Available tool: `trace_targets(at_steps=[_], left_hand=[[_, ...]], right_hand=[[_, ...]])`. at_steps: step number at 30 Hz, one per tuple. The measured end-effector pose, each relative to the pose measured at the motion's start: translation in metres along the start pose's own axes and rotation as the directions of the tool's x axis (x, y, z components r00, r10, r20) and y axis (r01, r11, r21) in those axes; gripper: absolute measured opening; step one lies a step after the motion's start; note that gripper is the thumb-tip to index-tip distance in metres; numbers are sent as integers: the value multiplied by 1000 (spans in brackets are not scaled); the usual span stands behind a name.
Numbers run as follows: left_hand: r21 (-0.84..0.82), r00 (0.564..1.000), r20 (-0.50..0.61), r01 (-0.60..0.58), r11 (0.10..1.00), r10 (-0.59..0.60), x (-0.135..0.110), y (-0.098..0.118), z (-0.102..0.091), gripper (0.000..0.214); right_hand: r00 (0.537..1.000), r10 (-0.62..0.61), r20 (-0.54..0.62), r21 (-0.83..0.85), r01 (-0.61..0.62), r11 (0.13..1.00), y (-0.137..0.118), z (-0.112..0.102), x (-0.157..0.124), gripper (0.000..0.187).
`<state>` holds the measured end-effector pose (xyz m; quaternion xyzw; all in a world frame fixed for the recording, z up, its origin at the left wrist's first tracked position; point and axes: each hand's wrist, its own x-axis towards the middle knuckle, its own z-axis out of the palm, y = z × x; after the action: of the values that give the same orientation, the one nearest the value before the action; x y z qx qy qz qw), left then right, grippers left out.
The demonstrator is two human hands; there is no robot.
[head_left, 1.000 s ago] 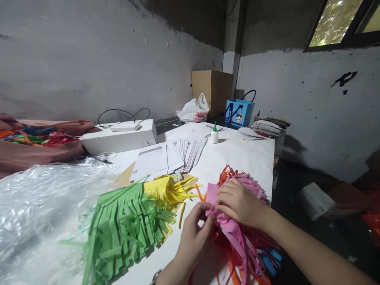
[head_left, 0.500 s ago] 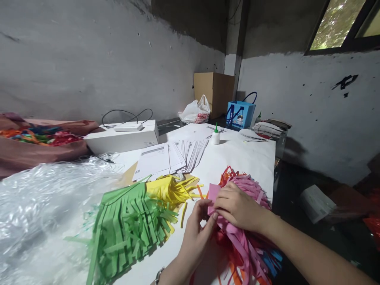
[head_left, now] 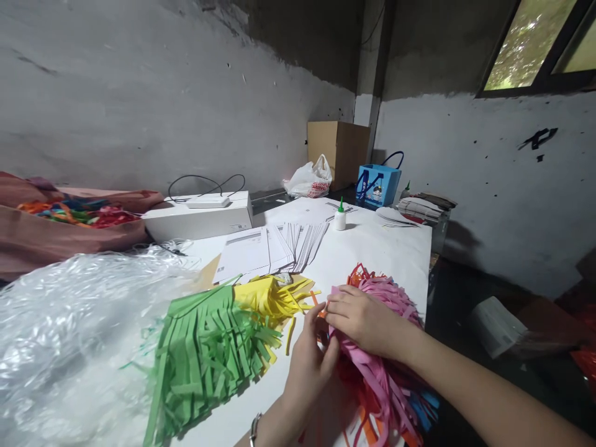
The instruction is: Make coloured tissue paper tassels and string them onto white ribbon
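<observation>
A bundle of pink fringed paper [head_left: 388,295] lies at the table's right side, over red, orange and blue strips. My right hand [head_left: 365,320] bends over its near end, fingers pressed together on the pink paper. Facing it from the left is my left hand [head_left: 310,357], thumb and fingers apart in a curve beside the bundle's end; nothing shows between them. Left of both hands, green fringed paper [head_left: 200,354] lies spread out, partly covering a piece of yellow fringed paper [head_left: 261,295].
Clear plastic wrap [head_left: 69,329] covers the left side. Behind lie fanned white printed sheets [head_left: 246,251], a green-tipped white bottle [head_left: 340,218] and a white box [head_left: 200,222]. A blue bag [head_left: 379,185] and a cardboard box [head_left: 338,149] stand at the back.
The pink paper's flat end, which stuck out between my hands, is now mostly under my right hand. My left thumb and fingers have spread apart. The view has shifted slightly.
</observation>
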<state>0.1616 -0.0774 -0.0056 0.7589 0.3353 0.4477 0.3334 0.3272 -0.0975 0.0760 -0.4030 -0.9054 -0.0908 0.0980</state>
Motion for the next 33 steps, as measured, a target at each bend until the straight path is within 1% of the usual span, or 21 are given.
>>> trace_targets(at_steps=[2,4,7,9,10,14,16,18,21,23,25,27,30,33], left_hand=[[56,999,0,-32,998,32,0,0,-1,50],[118,998,-5,-69,991,70,0,-1,-3,47],[204,992,-21,-119,972,126,3,-1,-5,28],[243,986,-15,-160,957,168,6,1,-6,15],[256,982,-7,-182,949,190,8,2,-7,12],[264,967,20,-251,931,255,13,8,-8,16],[248,962,24,-270,930,273,15,10,-10,19],[215,958,31,-285,934,285,14,12,-11,20],[131,960,35,-280,951,278,8,16,-12,19],[74,973,13,-231,970,231,2,18,-13,17],[23,990,-39,-137,990,138,-2,18,-14,14],[-35,994,-109,-26,999,22,-2,17,-16,13],[-152,973,-187,108,983,-135,4,9,-18,21],[-281,941,-202,209,937,-270,15,-4,-18,32]], right_hand=[[998,10,66,1,-10,1000,4,-3,4,17],[993,40,115,-1,-41,999,8,-8,7,16],[977,123,175,-7,-124,992,13,-21,12,17],[960,190,206,-7,-193,981,17,-29,14,17],[949,220,223,-5,-225,974,20,-32,16,17],[908,307,285,3,-322,947,27,-37,21,13],[886,368,284,-14,-379,925,29,-36,24,16],[852,457,255,-47,-462,886,32,-34,26,21],[775,601,196,-80,-598,797,44,-31,29,25],[716,678,168,-75,-676,733,59,-30,28,28],[657,739,148,-55,-741,670,79,-30,24,29],[593,795,129,-32,-799,601,100,-30,15,30],[478,873,94,-3,-877,481,131,-30,-7,30],[343,938,46,25,-939,343,158,-33,-36,30]])
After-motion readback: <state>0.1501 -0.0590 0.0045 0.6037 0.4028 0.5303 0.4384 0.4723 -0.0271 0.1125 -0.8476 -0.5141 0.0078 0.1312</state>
